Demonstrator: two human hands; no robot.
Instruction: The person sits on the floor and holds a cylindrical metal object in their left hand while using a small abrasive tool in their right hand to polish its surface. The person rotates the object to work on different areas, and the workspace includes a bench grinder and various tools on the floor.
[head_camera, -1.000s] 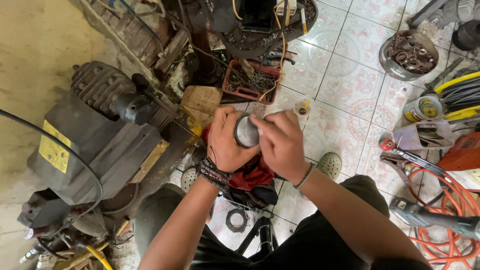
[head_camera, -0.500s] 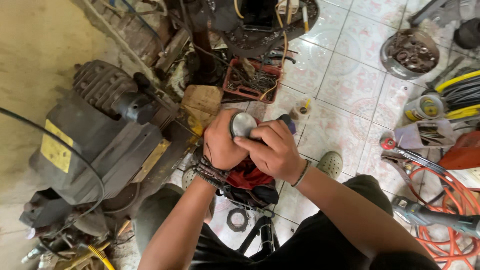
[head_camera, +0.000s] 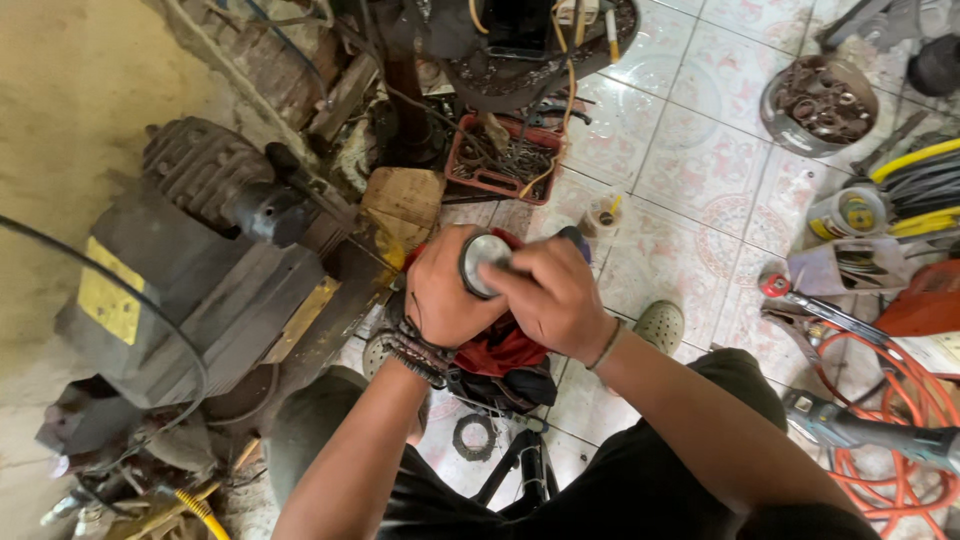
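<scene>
Right hand (head_camera: 548, 298) slid across the metal cylinder (head_camera: 483, 264) — covering more.

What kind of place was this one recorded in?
Likely a small repair workshop: a greasy motor unit lies on the tiled floor, beside a red tray of metal parts and an orange hose.

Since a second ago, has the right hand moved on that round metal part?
Yes. The right hand slid left over the round metal part, closing on the left hand, judged against the red tray.

A dark motor unit (head_camera: 190, 290) with a yellow label sat left. A red tray (head_camera: 505, 158) of rusty parts lay far centre; a metal bowl (head_camera: 820, 105) of rings far right. An orange hose (head_camera: 900, 420) (coiled) lay near right.
</scene>
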